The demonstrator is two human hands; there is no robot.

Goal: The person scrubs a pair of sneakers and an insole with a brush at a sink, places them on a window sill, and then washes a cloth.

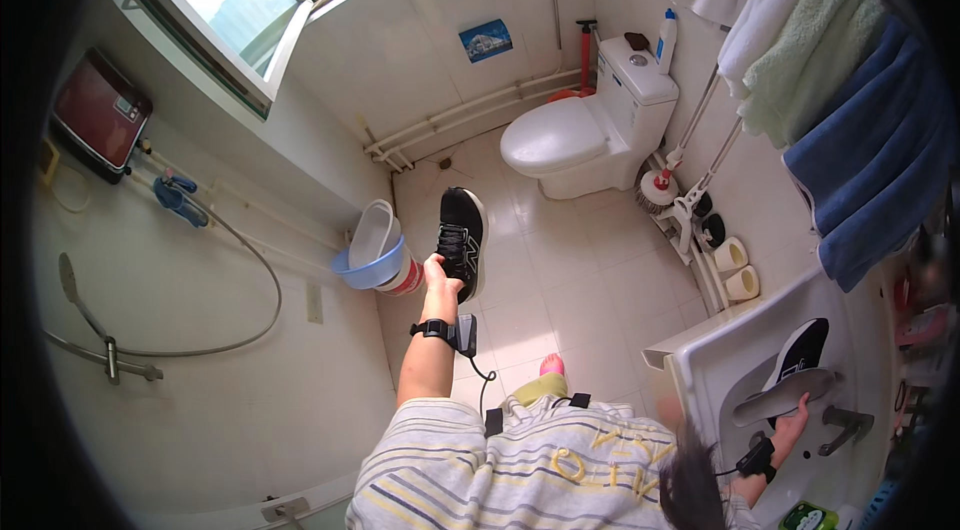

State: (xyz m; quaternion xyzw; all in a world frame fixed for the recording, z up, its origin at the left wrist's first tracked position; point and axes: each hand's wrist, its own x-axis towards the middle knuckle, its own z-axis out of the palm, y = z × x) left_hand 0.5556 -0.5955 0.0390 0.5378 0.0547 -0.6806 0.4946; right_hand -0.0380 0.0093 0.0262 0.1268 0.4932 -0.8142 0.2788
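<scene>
Striped shirt (pixel 540 460) foremost, a person stands beside the sink (pixel 712 380), the left hand (pixel 440 275) stretched well out to the sink's left — clasping a black shoe (pixel 457 240) above the tiled floor (pixel 590 270). Over the sink, the right hand (pixel 793 420) touches a grey insole (pixel 775 400) that partly hides a second black shoe (pixel 803 348) — I cannot tell whether those fingers close on it. Beyond the sink sits a white toilet (pixel 560 142), and near the sink's far end hangs a blue towel (pixel 870 165).
</scene>
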